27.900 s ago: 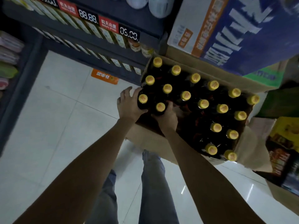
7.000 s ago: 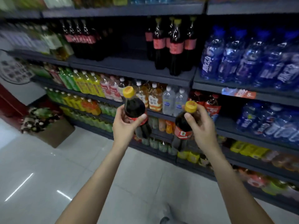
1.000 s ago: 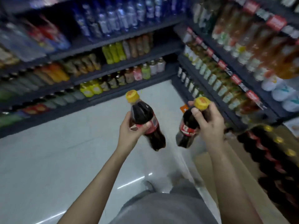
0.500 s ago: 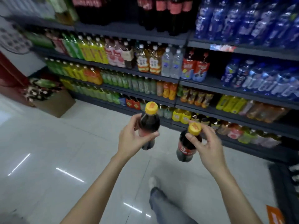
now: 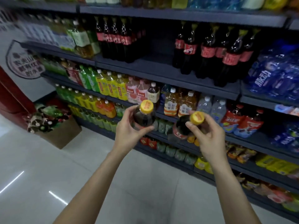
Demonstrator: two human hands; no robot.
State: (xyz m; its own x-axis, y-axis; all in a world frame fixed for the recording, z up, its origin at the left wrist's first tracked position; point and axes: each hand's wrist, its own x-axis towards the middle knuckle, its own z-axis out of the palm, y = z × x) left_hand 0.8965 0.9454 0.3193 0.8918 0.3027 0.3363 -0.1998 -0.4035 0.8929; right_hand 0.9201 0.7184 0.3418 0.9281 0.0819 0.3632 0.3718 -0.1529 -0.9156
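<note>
My left hand (image 5: 127, 131) grips a dark cola bottle with a yellow cap (image 5: 144, 116) by its shoulder, held upright in front of me. My right hand (image 5: 208, 135) holds a second dark cola bottle with a yellow cap and red label (image 5: 182, 128) near its neck, tilted with its base pointing left and down. Both bottles hang at chest height in front of the drink shelves, a short gap between them. On the upper shelf (image 5: 161, 68), an empty stretch lies between two groups of tall cola bottles (image 5: 208, 50).
Dark shelving (image 5: 252, 160) full of drinks fills the right and the back: blue water packs (image 5: 275, 78), yellow and green bottles (image 5: 106, 84), tea bottles. A cardboard box (image 5: 59, 135) of goods stands on the pale tiled floor (image 5: 48, 175) at left.
My view has risen and come closer to the shelves. Both hands with their bottles have lifted toward the shelving; the upper cola shelf now shows in full.
</note>
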